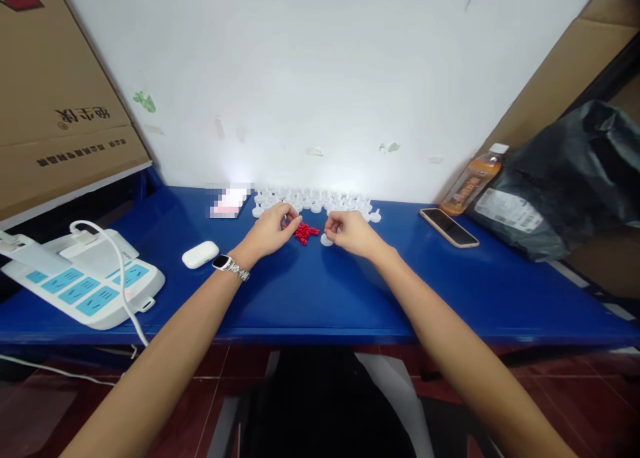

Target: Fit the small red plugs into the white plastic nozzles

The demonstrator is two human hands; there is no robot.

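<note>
Over the middle of the blue table [320,298], the single white piece [327,241] is pinched between the thumb and forefinger of the right hand [353,232], its round base low at the tabletop. For good handling, as a judgement, the pinch is best kept light and close to the centre, so that the round base is neither bent nor tipped, and the fingers are best kept from covering the spot being worked on. The left hand [273,229] is held just to the left, its fingers loosely curled and its thumb and forefinger brought near each other beside the small heap of red pieces [303,233]; whether one of them is gripped there cannot be told. As these are tiny and crowded, they are best taken singly from the edge of the heap, without the rest being scattered. Between the two hands the heap is left uncovered. Just beyond, along the foot of the wall [320,98], many more white pieces [316,207] are crowded in a wide band. Farther out, a lit phone [231,202] and a white earbud case [200,255] are placed to the left, with a power strip [103,299] nearer the left edge; to the right are set a dark-screened phone [449,227], a bottle [470,183] and a black bag [550,171].
</note>
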